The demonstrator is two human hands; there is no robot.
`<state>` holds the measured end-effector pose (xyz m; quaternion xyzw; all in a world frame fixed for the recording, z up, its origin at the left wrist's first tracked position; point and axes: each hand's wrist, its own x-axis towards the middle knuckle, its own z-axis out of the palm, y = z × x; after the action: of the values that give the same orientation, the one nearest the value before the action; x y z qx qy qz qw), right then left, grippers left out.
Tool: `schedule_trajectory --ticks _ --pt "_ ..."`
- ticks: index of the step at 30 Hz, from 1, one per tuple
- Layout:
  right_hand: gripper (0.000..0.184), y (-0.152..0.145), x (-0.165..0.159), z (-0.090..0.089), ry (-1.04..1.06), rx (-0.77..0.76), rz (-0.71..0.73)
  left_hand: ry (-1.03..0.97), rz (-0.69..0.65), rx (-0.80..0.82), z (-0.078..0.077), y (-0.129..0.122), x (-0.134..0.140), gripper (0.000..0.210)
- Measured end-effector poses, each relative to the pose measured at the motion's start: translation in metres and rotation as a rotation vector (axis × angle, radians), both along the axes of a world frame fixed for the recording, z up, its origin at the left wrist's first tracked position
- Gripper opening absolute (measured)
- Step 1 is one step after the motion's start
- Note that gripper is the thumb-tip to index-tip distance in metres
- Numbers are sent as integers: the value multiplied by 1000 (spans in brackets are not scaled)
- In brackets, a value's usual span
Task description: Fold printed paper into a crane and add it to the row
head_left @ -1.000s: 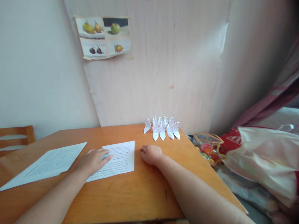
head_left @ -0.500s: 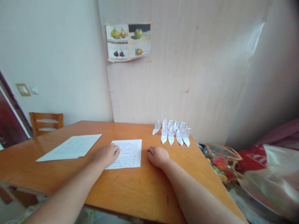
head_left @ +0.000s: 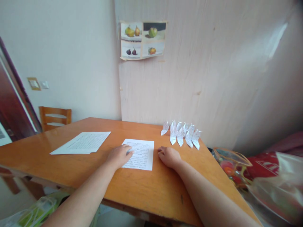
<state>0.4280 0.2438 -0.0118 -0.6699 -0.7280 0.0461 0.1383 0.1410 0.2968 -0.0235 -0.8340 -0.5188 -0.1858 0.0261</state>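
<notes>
A sheet of printed paper [head_left: 142, 156] lies flat on the orange-brown wooden table. My left hand [head_left: 120, 155] rests palm down on its left side, with the fingers stretched out and the thumb apart. Just beyond the right edge of the sheet, my right hand [head_left: 169, 156] lies on the tabletop with its fingers curled in. I see nothing in that fist, and it does not touch the paper.
A stack of printed sheets [head_left: 81, 143] lies at the left of the table [head_left: 142, 192]. Several folded white paper figures [head_left: 181, 135] stand at the back right. Bags [head_left: 262, 167] crowd the right side. Behind the table's left end is a wooden chair [head_left: 55, 119].
The camera has turned slightly left, so the whole scene sits farther right. My left thumb shows more apart from the fingers. Both hands keep about the same places beside and on the sheet.
</notes>
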Motion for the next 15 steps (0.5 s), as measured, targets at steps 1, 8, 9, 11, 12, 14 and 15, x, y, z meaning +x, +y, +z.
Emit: schedule_trajectory --ticks 1,8,9,11,12,14,15 --pt "35 0 0 0 -3 -3 -2 -5 -7 -5 0 -1 0 41" --pt "35 2 0 -2 -31 -20 -5 -37 -28 -33 0 -1 1 36" --pt "35 2 0 -2 -35 -23 -6 -40 -28 -34 0 0 1 35" --pt "36 2 0 -3 -41 -28 -7 -47 -26 -34 -1 1 1 34" --pt "35 2 0 -3 -43 -29 -6 -50 -24 -34 -2 1 1 33" --pt "35 2 0 -3 -43 -30 -1 -53 -23 -37 -2 1 1 33" --pt "35 2 0 -3 -42 -30 2 -53 -24 -39 -2 1 1 33"
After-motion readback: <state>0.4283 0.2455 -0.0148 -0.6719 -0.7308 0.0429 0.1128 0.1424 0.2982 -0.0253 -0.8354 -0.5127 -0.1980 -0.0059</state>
